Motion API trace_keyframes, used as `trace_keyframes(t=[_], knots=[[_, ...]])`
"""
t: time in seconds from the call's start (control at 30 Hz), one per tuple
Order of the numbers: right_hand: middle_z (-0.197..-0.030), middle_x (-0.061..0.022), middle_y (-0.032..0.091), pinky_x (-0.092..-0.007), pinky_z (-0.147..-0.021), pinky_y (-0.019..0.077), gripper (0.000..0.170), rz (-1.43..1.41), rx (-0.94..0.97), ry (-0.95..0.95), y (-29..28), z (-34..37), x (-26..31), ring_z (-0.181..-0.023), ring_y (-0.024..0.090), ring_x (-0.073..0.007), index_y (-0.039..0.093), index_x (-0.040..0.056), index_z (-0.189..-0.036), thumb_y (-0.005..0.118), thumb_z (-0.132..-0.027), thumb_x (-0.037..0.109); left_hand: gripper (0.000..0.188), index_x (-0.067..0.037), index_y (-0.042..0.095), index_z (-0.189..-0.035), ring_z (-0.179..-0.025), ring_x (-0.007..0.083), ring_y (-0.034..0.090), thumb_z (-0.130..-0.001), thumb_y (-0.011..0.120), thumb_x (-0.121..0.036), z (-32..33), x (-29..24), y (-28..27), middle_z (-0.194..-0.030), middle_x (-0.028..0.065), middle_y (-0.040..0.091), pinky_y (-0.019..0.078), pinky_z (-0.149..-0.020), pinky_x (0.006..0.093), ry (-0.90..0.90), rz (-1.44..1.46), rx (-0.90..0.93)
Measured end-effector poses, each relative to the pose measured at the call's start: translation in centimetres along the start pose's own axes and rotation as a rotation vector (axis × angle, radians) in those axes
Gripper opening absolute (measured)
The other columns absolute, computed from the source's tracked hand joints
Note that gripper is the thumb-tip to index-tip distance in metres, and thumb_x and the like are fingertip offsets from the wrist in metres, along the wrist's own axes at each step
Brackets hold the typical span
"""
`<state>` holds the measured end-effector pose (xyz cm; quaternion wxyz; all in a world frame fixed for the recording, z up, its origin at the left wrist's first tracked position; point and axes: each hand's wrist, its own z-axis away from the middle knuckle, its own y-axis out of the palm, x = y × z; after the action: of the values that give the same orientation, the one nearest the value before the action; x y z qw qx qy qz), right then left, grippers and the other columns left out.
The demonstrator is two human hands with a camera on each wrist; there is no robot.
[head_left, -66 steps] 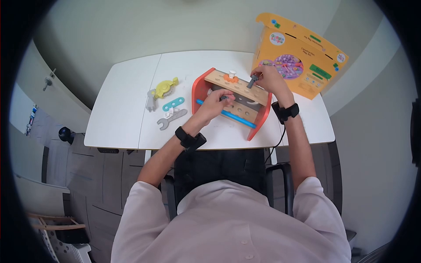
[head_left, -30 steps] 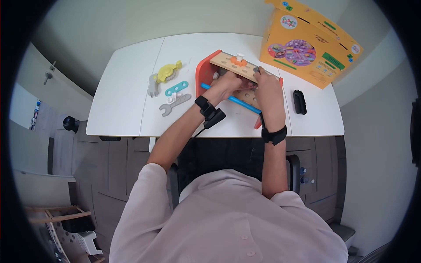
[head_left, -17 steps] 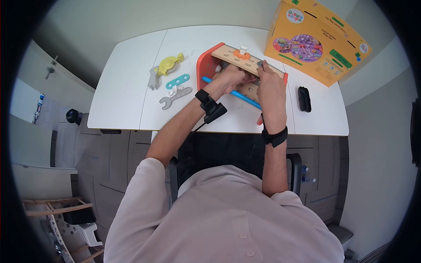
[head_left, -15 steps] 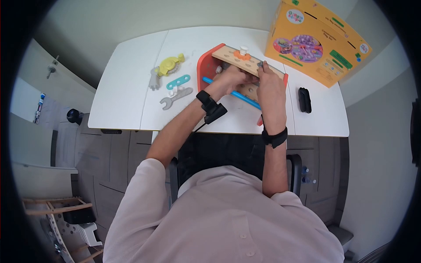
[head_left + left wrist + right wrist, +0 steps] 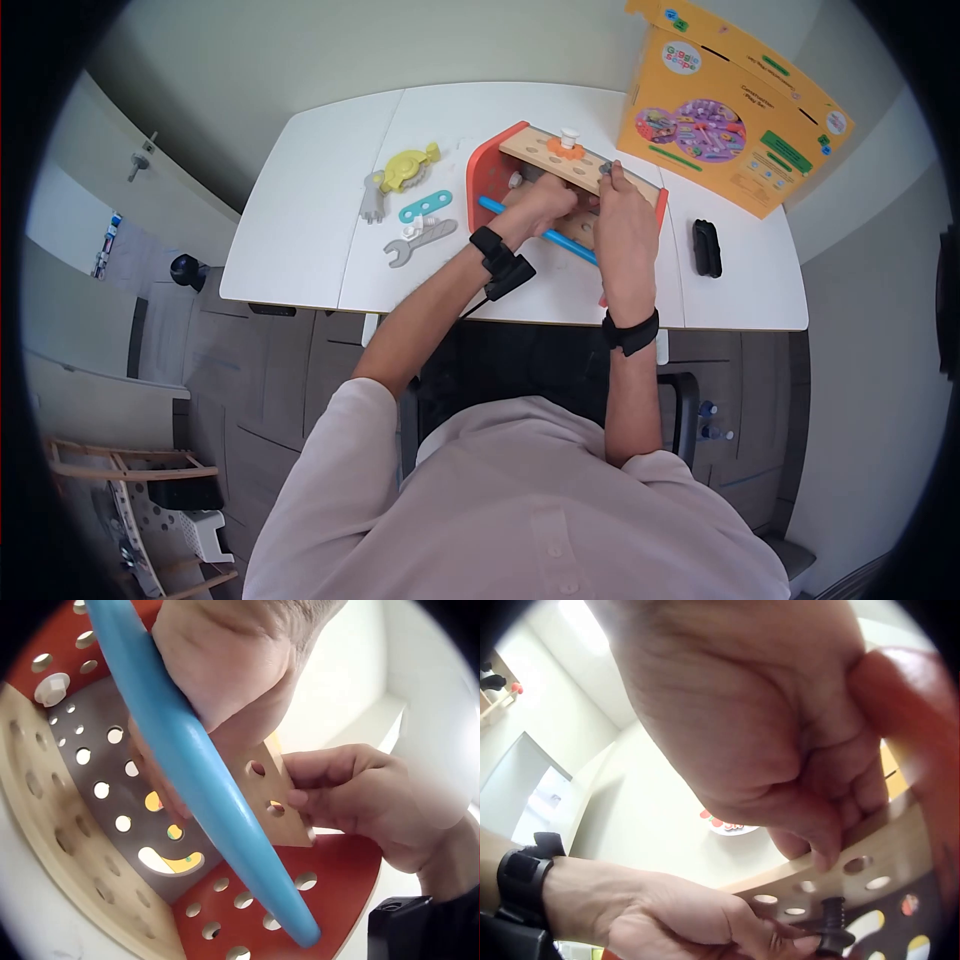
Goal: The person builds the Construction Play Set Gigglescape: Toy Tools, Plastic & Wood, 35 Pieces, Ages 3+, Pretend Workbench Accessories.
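A toy workbench with red sides [image 5: 490, 165] stands on the table, with a pale perforated top board [image 5: 540, 150] and a blue bar [image 5: 570, 244] across its front. My right hand [image 5: 628, 225] is at the board's right part, fingertips at the grey bolt's head [image 5: 606, 169]. In the right wrist view the bolt's threaded shank [image 5: 833, 907] points down below the board. There my left hand [image 5: 682, 911] pinches a dark grey nut [image 5: 837, 942] at the shank's lower end. An orange piece [image 5: 565, 150] with a white bolt [image 5: 569, 136] sits on the board's top.
Left of the bench lie a grey toy wrench [image 5: 420, 243], a teal strip with holes [image 5: 426, 207], a yellow toy saw [image 5: 405, 171] and a grey toy hammer [image 5: 373, 197]. A yellow box [image 5: 735, 120] stands at back right. A black case [image 5: 707, 248] lies at right.
The right hand has brought the bolt from above the board down to it. My left hand has moved from in front of the bench to under the board. Lately only the head view shifts.
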<state>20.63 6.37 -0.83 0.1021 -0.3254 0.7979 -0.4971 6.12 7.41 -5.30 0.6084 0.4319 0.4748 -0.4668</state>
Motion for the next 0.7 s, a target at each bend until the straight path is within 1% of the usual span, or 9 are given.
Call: trace_keyframes(t=[0.07,0.2,0.3,0.37,0.4,0.47,0.6,0.67,0.7], knots=[[-0.144,-0.0204,0.060,-0.0357,-0.098,0.0561,0.036,0.037,-0.042,-0.005,0.2,0.1,0.0,-0.117,0.066,-0.0328,0.069,-0.0065,-0.123,0.061,-0.089,-0.001,0.037,0.004,0.059,-0.131,-0.106,0.0207,0.069,-0.095,0.063,0.007,0.2,-0.3,0.2,-0.126,0.0145,0.067,0.0558,-0.088,0.0335,0.003,0.074,0.012],[-0.144,-0.0207,0.060,-0.0358,-0.098,0.0564,0.036,0.033,-0.004,-0.015,0.5,-0.1,-0.4,-0.117,0.066,-0.0331,0.068,-0.0067,-0.124,0.061,-0.089,-0.001,0.037,0.003,0.058,-0.131,-0.107,0.0203,0.069,-0.095,0.062,0.007,0.0,0.0,0.2,-0.125,0.0138,0.067,0.0564,-0.090,0.0332,0.049,0.111,0.019],[-0.143,-0.0225,0.060,-0.0372,-0.096,0.0568,0.036,0.022,-0.047,-0.053,0.4,0.0,-0.6,-0.114,0.068,-0.0339,0.067,-0.0083,-0.124,0.059,-0.089,-0.002,0.038,0.003,0.056,-0.133,-0.108,0.0207,0.069,-0.096,0.060,0.009,0.4,-0.8,0.3,-0.126,0.0134,0.066,0.0568,-0.094,0.0324,-0.008,0.172,0.007],[-0.141,-0.0249,0.061,-0.0388,-0.093,0.0573,0.036,-0.022,0.017,-0.047,-0.1,-0.2,-0.7,-0.109,0.069,-0.0353,0.067,-0.0096,-0.123,0.058,-0.088,-0.004,0.042,0.002,0.052,-0.137,-0.112,0.0222,0.068,-0.096,0.057,0.011,0.6,-1.1,0.1,-0.131,0.0141,0.063,0.0569,-0.099,0.0332,-0.042,0.246,0.024],[-0.141,-0.0249,0.061,-0.0388,-0.093,0.0573,0.036,-0.017,0.024,-0.057,0.1,-0.2,-0.8,-0.109,0.069,-0.0353,0.067,-0.0096,-0.123,0.058,-0.088,-0.004,0.042,0.002,0.052,-0.137,-0.112,0.0222,0.068,-0.096,0.057,0.011,0.8,-1.2,0.1,-0.131,0.0141,0.063,0.0569,-0.099,0.0332,-0.042,0.259,0.020],[-0.137,-0.0240,0.062,-0.0413,-0.085,0.0586,0.043,-0.046,-0.105,-0.098,0.4,-0.2,-1.0,-0.095,0.072,-0.0403,0.071,-0.0074,-0.113,0.055,-0.074,-0.015,0.043,0.002,0.051,-0.137,-0.116,0.0244,0.067,-0.096,0.053,0.014,1.1,-1.5,0.2,-0.135,0.0153,0.060,0.0567,-0.102,0.0350,-0.042,0.233,0.047],[-0.135,-0.0247,0.063,-0.0413,-0.085,0.0585,0.043,-0.051,-0.059,-0.093,0.3,-0.3,-1.1,-0.094,0.072,-0.0410,0.072,-0.0069,-0.112,0.054,-0.074,-0.015,0.043,0.002,0.052,-0.137,-0.117,0.0261,0.066,-0.096,0.051,0.015,1.3,-1.8,0.4,-0.135,0.0159,0.059,0.0572,-0.104,0.0367,-0.034,0.241,0.053],[-0.137,-0.0285,0.061,-0.0420,-0.083,0.0589,0.028,-0.044,-0.065,-0.134,0.2,-0.3,-1.3,-0.090,0.072,-0.0403,0.068,-0.0113,-0.112,0.054,-0.089,-0.004,0.043,0.001,0.052,-0.136,-0.117,0.0268,0.066,-0.096,0.048,0.016,0.7,-1.1,0.2,-0.134,0.0157,0.060,0.0581,-0.104,0.0380,-0.003,0.242,0.062],[-0.137,-0.0285,0.061,-0.0420,-0.083,0.0589,0.028,-0.040,-0.059,-0.133,0.0,-0.3,-1.2,-0.090,0.072,-0.0403,0.068,-0.0113,-0.112,0.054,-0.089,-0.004,0.043,0.001,0.052,-0.136,-0.117,0.0268,0.066,-0.096,0.048,0.016,0.4,-0.8,0.1,-0.134,0.0157,0.060,0.0581,-0.104,0.0380,-0.007,0.248,0.064]])
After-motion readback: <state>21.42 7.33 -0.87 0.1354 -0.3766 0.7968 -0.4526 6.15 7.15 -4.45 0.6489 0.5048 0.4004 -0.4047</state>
